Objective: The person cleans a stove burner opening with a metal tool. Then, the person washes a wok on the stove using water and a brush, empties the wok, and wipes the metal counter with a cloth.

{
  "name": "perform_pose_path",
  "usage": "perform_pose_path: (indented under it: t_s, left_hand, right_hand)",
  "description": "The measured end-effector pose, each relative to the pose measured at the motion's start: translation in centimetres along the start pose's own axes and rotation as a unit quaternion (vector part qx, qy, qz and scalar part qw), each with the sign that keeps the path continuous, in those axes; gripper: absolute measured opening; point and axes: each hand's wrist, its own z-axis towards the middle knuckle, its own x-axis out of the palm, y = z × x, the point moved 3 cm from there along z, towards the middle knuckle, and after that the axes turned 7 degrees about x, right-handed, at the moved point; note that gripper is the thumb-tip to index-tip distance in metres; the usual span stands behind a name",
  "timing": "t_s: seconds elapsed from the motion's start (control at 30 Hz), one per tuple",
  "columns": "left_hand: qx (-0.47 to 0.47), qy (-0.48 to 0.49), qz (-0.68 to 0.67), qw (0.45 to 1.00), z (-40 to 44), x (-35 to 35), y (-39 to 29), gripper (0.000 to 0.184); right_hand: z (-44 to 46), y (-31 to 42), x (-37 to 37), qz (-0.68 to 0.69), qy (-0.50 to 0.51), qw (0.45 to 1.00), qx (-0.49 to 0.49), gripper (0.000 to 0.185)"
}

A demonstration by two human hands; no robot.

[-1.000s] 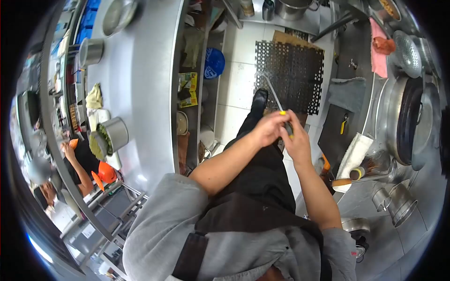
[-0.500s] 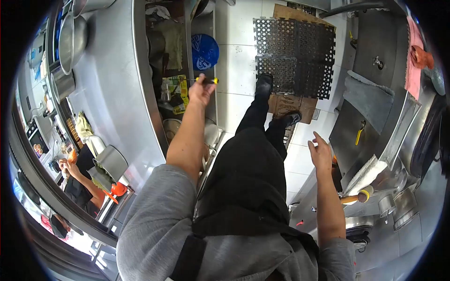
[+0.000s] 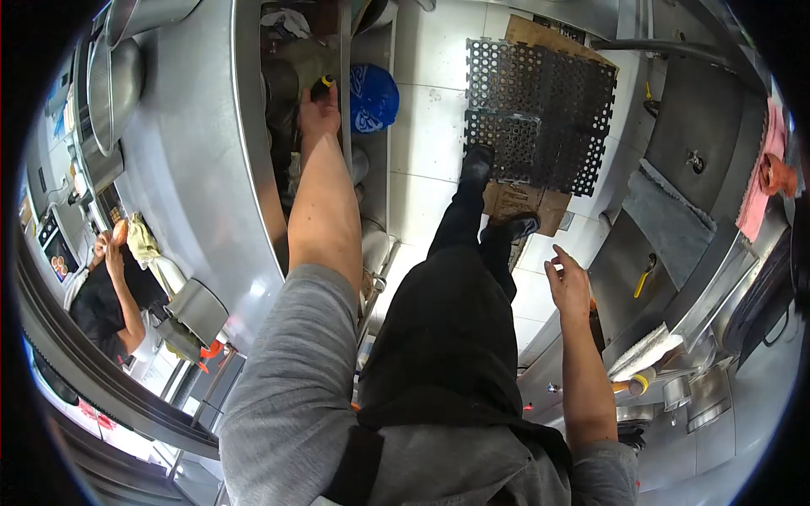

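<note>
My left hand (image 3: 319, 116) reaches into the shelf (image 3: 346, 160) under the steel counter, closed on a black and yellow screwdriver handle (image 3: 323, 84). The tool's shaft cannot be made out. Just right of this hand, on the shelf, lies a blue round bundle (image 3: 373, 99). My right hand (image 3: 570, 287) hangs over the floor near the sink unit, holding nothing, with its fingers apart.
A steel counter (image 3: 187, 143) with a pot (image 3: 197, 312) runs along the left. A co-worker's arm (image 3: 126, 295) shows beyond it. Black perforated mats (image 3: 540, 114) lie on the floor ahead. At the right are a sink (image 3: 692, 126) and a grey cloth (image 3: 668, 221).
My hands have parted from around the tool; the left carried it leftward and then further into the shelf. My right hand moved right and down and is now open.
</note>
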Motion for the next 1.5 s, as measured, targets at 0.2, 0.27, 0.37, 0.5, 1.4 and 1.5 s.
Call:
perform_pose_path:
  t_s: [0.2,0.27,0.37,0.5,1.4,1.5]
  left_hand:
    - [-0.037,-0.032,-0.038,0.998,3.9,1.1,-1.3,0.035]
    - [0.008,-0.062,-0.002,0.998,3.1,1.4,-0.8,0.036]
    - [0.073,-0.101,0.066,0.990,2.4,1.7,-0.9,0.036]
    - [0.055,-0.042,0.128,0.989,3.4,-0.8,-0.6,0.036]
    - [-0.045,0.633,0.533,0.560,-52.8,40.4,22.3,0.036]
    - [-0.055,0.644,0.536,0.543,-54.9,43.5,23.2,0.035]
  right_hand:
    - [-0.1,0.2,-0.1,-0.006,0.000,1.000,-0.013,0.037]
    - [-0.4,0.2,-0.4,-0.009,0.002,1.000,-0.004,0.037]
    - [-1.1,-0.1,-0.7,-0.013,-0.005,1.000,0.006,0.037]
    - [-2.7,-0.7,-1.6,0.015,-0.037,0.999,0.019,0.036]
    - [-20.3,-22.3,-14.3,0.263,-0.503,0.745,0.351,0.070]
    - [-17.6,-24.1,-12.5,0.255,-0.513,0.740,0.354,0.071]
